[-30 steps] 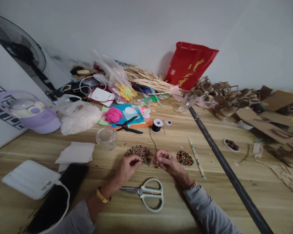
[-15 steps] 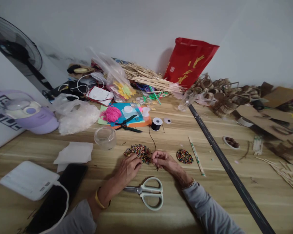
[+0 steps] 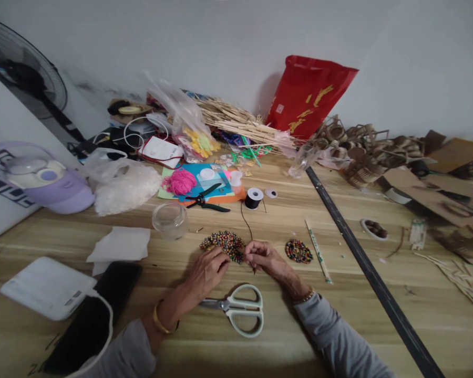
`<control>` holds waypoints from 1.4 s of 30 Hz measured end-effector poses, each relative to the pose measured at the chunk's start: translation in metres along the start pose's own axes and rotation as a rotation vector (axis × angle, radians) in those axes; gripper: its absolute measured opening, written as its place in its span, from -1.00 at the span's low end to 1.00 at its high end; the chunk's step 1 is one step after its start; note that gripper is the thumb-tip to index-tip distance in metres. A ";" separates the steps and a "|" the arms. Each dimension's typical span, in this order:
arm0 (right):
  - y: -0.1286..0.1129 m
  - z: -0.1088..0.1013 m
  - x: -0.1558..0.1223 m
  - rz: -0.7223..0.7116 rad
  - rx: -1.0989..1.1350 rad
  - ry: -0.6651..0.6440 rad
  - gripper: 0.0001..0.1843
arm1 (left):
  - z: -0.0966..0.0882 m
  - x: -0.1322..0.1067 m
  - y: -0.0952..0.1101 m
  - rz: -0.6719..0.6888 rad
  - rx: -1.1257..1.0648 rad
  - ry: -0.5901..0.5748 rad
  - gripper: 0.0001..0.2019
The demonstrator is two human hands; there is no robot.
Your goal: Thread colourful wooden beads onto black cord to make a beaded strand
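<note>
A heap of multicoloured beads (image 3: 223, 240) lies on the table in front of my hands. At its near edge is my left hand (image 3: 208, 268), fingers curled down and closed; its fingertips are hidden from me. My right hand (image 3: 263, 257) pinches the thin black cord (image 3: 247, 220) at the heap's right side. That cord runs back to a spool (image 3: 254, 198) of black cord on a white core. Scissors with pale green handles (image 3: 244, 311) lie just below both hands. Right of my right hand rests a smaller coil of strung beads (image 3: 298, 251).
A clear jar (image 3: 170, 220), black-handled pliers (image 3: 207, 199) and pink yarn (image 3: 180, 182) stand beyond the beads. A white power bank (image 3: 47, 289) and dark phone (image 3: 94, 315) lie at left. A long dark strip (image 3: 362, 252) crosses the right side, near a paper-wrapped stick (image 3: 318, 252).
The view has shifted very slightly. Both hands keep nearly the same place and pose, with the right still pinching the cord.
</note>
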State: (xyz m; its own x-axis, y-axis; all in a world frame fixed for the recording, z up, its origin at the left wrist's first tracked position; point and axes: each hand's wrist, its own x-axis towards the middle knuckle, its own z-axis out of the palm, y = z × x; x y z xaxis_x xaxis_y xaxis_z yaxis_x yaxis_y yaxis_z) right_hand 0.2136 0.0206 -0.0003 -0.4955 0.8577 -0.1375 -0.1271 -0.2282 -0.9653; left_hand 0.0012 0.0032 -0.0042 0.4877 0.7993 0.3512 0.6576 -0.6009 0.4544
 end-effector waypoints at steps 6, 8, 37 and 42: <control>-0.006 0.005 -0.001 -0.012 -0.078 -0.009 -0.71 | 0.000 0.001 -0.001 -0.029 -0.105 0.048 -0.89; -0.008 0.005 -0.002 -0.010 -0.117 -0.026 -0.70 | 0.001 0.001 -0.001 -0.042 -0.168 0.068 -0.88; -0.007 0.016 -0.002 -0.036 -0.297 -0.093 -0.63 | -0.003 0.007 0.004 -0.464 -0.864 -0.117 -0.94; -0.006 0.017 -0.002 -0.037 -0.298 -0.087 -0.64 | -0.004 0.007 0.003 -0.449 -0.835 -0.111 -0.95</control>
State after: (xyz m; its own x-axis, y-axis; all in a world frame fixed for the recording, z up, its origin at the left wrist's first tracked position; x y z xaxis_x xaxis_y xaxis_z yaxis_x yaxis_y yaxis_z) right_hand 0.2014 0.0122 0.0092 -0.5686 0.8173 -0.0935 0.1044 -0.0410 -0.9937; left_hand 0.0046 0.0068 0.0031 0.3688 0.9277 -0.0583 0.1956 -0.0161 0.9806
